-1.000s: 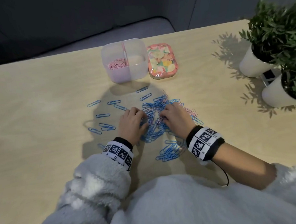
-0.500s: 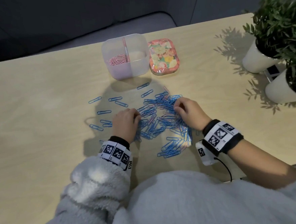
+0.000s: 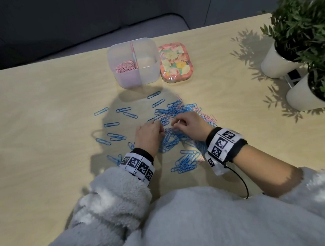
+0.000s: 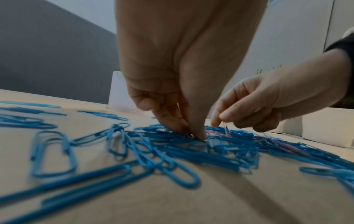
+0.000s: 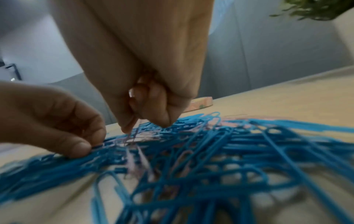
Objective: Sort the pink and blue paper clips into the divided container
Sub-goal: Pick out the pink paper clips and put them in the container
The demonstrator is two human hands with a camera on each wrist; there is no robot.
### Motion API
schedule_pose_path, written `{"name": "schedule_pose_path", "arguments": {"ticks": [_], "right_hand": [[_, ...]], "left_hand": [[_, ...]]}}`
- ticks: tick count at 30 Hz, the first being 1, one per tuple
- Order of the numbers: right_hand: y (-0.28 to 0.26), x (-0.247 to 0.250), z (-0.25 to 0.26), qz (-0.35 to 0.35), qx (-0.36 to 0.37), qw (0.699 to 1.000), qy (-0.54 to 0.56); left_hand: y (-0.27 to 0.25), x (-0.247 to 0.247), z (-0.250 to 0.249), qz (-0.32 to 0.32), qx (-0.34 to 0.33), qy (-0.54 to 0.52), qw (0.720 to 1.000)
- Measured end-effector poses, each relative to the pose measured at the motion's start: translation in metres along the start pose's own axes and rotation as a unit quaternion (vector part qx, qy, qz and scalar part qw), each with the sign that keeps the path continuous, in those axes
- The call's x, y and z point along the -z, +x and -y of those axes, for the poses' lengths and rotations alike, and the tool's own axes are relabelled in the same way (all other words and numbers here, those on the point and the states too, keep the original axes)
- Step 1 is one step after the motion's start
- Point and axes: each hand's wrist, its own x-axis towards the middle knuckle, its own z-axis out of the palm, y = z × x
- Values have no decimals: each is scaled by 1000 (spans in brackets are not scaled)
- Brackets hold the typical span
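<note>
Looks like a pink clip (image 4: pixel 226 129) is pinched by the right hand (image 3: pixel 188 125), the grip of the left hand (image 3: pixel 149 135) can't be told, and next it'd need to be lifted clear to the box (image 3: pixel 148 74) at 12 o'clock.

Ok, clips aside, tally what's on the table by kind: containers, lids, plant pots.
Divided container: 1
Floral lid: 1
White plant pots: 2
Total: 4
</note>
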Motion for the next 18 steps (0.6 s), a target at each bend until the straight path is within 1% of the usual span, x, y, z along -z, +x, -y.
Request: {"name": "schedule_pose_path", "arguments": {"ticks": [3,5,7,9,11,13,14,16,18], "right_hand": [[2,-6,-4,31,37,994,-98],[0,-5,-7,34,47,987,-147],[-2,-4,-8,37,54,985,-162],[-5,-2,-10,35,54,987,-148],[-4,2,-15,3,40,996,-77],[-3,10,-19,-40,-14,998,49],[-3,13,-20,-56,-50,989,131],[-4,17,-19,-78,-127,948,282],[-5,19,-15,-78,-201,897,387]], "left_hand": [[-5,1,5,4,-14,-14,1000],[-7,3,11,-10,-17,-28,999],[-9,7,16,-33,-16,-64,997],[-10,13,21,-58,-13,-115,992],[-7,21,25,-68,1,-173,983],[-1,28,27,-49,38,-242,968],[2,31,27,-35,56,-269,961],[8,31,25,-1,61,-286,956],[10,27,19,41,34,-263,963]]}}
